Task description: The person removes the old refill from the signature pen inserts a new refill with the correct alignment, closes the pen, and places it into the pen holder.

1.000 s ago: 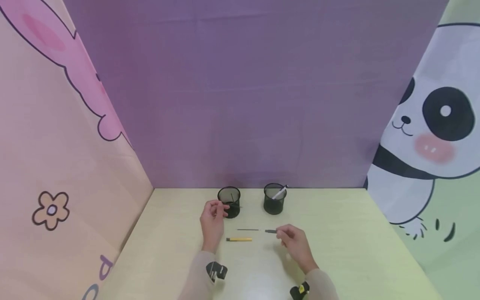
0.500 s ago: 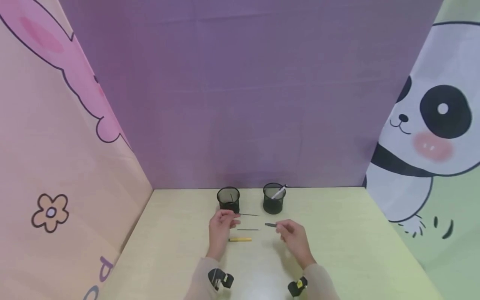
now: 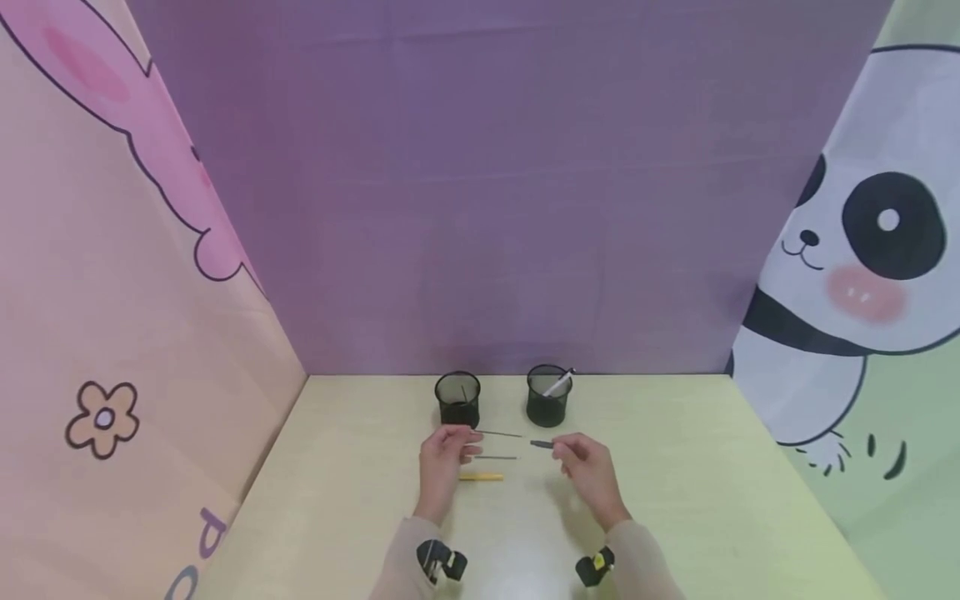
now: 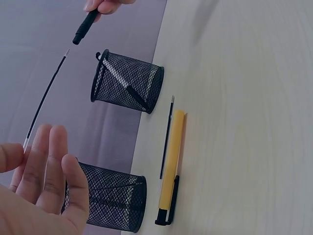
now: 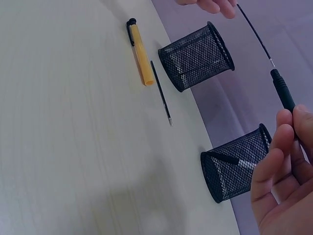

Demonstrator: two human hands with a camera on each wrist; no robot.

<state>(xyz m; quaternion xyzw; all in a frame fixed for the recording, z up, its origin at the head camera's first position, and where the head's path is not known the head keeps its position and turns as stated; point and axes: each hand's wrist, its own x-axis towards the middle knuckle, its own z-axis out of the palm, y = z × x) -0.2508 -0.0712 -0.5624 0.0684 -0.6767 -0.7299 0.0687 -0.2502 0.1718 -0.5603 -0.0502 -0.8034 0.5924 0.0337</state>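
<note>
My left hand [image 3: 441, 471] pinches a thin dark pen refill [image 4: 46, 95] by one end, with its metal tip pointing right. Between thumb and fingers, my right hand [image 3: 590, 477] grips the black front section of a pen barrel [image 5: 282, 90]. Its narrow end faces the refill tip across a small gap in both wrist views. Below the hands, on the table, lies a yellow pen barrel [image 4: 171, 156] with a black clip end. A second refill [image 5: 161, 95] rests alongside it. In the head view my left hand covers the barrel's clip end.
Two black mesh pen cups stand near the table's back edge. The left cup [image 3: 458, 404] has a thin dark stick in it; the right cup [image 3: 547, 407] holds a white and black pen [image 4: 117, 74]. Behind the table [image 3: 697, 483] hangs a purple cloth [image 3: 510, 208].
My left hand has come from the left cup toward the right and nearer, carrying the refill in line with the black pen section. The right hand has shifted slightly farther up the table.
</note>
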